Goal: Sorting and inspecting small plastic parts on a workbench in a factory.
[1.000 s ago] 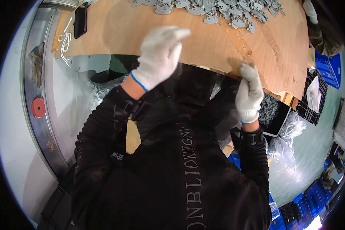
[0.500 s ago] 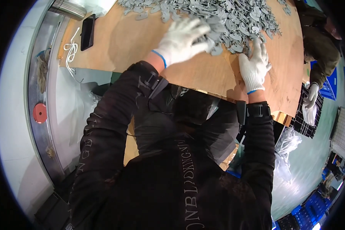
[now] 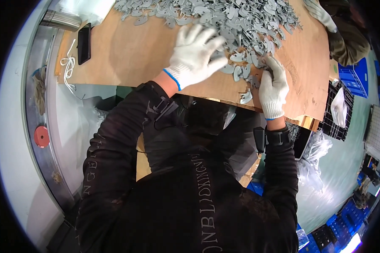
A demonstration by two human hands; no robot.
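A broad pile of small grey curved metal parts point(image 3: 257, 23) covers the far middle of the wooden table point(image 3: 143, 55). My left hand point(image 3: 194, 52), in a white knit glove with a blue cuff, is open with fingers spread at the pile's near left edge; its fingertips are slightly blurred. My right hand point(image 3: 274, 88), gloved alike, rests on its side at the near right edge with its fingers stretched forward against the parts, holding nothing that I can see. Between my hands several parts have spread toward me, one loose part point(image 3: 246, 98) lying close to the table's front edge.
A black phone point(image 3: 84, 43), white cord point(image 3: 68, 65) and metal cup point(image 3: 61, 20) occupy the table's left end. At the far right, a co-worker's gloved hand point(image 3: 321, 14) rests on the table. Blue crates point(image 3: 354, 80) and plastic bags point(image 3: 318, 154) are to the right.
Several grey parts have come nearer to me between my hands. My right hand has shifted back toward the table's front edge. The co-worker's gloved hand has come onto the table.
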